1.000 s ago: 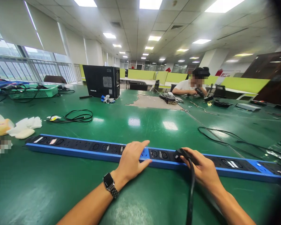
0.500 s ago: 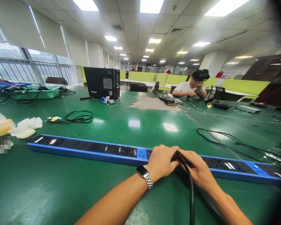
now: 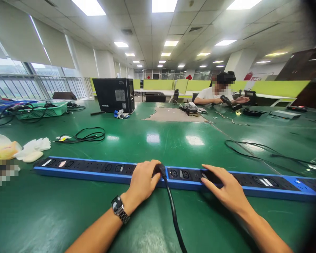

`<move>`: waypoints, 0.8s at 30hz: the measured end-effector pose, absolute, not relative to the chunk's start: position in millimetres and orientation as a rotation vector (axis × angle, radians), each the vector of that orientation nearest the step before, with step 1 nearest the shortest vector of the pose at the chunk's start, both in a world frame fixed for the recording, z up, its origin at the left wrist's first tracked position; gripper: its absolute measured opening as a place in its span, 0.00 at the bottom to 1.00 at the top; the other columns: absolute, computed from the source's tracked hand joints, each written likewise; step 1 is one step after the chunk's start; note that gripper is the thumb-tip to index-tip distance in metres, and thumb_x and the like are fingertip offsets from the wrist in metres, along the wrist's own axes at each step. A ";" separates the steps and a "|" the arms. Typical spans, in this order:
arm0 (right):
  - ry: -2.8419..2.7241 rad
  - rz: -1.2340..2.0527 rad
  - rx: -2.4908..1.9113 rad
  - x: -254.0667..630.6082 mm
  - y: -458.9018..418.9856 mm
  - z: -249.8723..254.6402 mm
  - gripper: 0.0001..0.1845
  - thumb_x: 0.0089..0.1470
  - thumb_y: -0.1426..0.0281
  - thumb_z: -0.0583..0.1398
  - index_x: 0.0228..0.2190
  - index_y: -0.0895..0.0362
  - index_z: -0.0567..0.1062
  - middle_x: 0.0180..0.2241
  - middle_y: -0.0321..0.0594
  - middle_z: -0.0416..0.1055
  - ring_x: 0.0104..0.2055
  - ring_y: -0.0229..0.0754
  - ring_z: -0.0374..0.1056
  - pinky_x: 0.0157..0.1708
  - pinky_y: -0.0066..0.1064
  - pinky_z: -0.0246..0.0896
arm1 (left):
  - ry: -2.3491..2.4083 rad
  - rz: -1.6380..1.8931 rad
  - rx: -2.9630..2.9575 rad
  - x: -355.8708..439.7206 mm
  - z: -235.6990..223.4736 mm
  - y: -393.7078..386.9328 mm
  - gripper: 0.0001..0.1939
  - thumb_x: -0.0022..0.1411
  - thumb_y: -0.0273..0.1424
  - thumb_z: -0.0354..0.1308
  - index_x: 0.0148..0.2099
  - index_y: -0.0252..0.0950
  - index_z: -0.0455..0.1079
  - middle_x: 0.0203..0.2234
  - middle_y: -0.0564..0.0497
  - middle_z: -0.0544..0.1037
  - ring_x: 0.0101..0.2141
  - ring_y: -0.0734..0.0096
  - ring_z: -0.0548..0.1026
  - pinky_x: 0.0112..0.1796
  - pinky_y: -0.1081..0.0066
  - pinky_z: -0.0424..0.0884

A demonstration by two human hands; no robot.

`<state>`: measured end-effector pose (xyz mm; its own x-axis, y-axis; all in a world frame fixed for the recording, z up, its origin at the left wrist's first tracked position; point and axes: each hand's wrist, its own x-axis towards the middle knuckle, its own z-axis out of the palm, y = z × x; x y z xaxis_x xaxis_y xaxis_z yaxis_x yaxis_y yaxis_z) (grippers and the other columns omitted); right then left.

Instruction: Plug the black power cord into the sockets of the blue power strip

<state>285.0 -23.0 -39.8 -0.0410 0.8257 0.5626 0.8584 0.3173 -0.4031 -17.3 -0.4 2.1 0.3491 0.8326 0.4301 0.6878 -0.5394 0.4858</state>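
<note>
- Black plug (image 3: 162, 171): in the head view, it stands at the middle stretch of the blue-edged power strip (image 3: 81, 173), over the strip's near-centre blue section; whether its pins are seated cannot be told.
- The left hand (image 3: 143, 178) is closed in a narrow pinch on the plug, thumb on the near side and fingers curling over the top. The plug lies at this hand's fingertips, on the side facing the right hand.
- The right hand (image 3: 223, 184) is spread wide and holds nothing, thumb and fingers apart over the strip's sockets, well apart from the plug. Whether its fingertips touch the strip cannot be told.
- A thick black cord (image 3: 174, 214) runs from the plug over the strip's near edge, toward the wearer.
- The wristwatch (image 3: 118, 207) on the left wrist is on the near side of the strip.
- Beyond the strip's left half lies a coiled black cable (image 3: 91, 137); the white gloves (image 3: 37, 146) are near its left end.
- Farther beyond that half stand a black computer case (image 3: 112, 95), blue-and-white gloves (image 3: 121, 114) beside its base, and a green basket (image 3: 46, 111) with cables.
- Beyond the strip's right half lies a loose black cable (image 3: 249, 149); farther off, a person (image 3: 209, 95) sits across the green table (image 3: 131, 140).
</note>
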 end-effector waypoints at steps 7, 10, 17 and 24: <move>-1.869 0.021 -1.381 249.6 -24.9 -27.8 0.21 0.53 0.56 0.59 0.46 0.52 0.74 0.45 0.44 0.76 0.47 0.50 0.70 0.47 0.46 0.66 | 1.254 0.834 2.427 -14.6 1.9 4.5 0.13 0.62 0.27 0.57 0.50 0.41 0.68 0.44 0.50 0.78 0.46 0.63 0.74 0.49 0.62 0.66; -2.010 0.086 -1.275 218.0 -16.4 -22.2 0.23 0.52 0.59 0.61 0.50 0.52 0.72 0.47 0.45 0.74 0.49 0.50 0.69 0.49 0.47 0.65 | 1.217 0.812 2.480 -16.4 0.5 0.9 0.23 0.61 0.30 0.60 0.57 0.43 0.62 0.49 0.49 0.76 0.50 0.61 0.72 0.52 0.59 0.64; -2.069 0.110 -1.026 159.3 2.6 3.4 0.17 0.57 0.67 0.55 0.48 0.51 0.73 0.40 0.43 0.77 0.41 0.47 0.69 0.41 0.41 0.64 | 1.508 0.835 2.444 -67.4 -5.4 -8.5 0.45 0.50 0.38 0.70 0.66 0.40 0.52 0.56 0.41 0.70 0.55 0.52 0.68 0.55 0.51 0.60; -2.148 0.175 -1.097 89.5 6.8 13.6 0.13 0.55 0.69 0.58 0.44 0.55 0.74 0.41 0.44 0.76 0.42 0.48 0.67 0.44 0.42 0.60 | 1.652 0.952 2.265 -135.9 -13.3 -3.4 0.45 0.49 0.37 0.69 0.65 0.40 0.52 0.53 0.42 0.73 0.53 0.53 0.70 0.54 0.51 0.62</move>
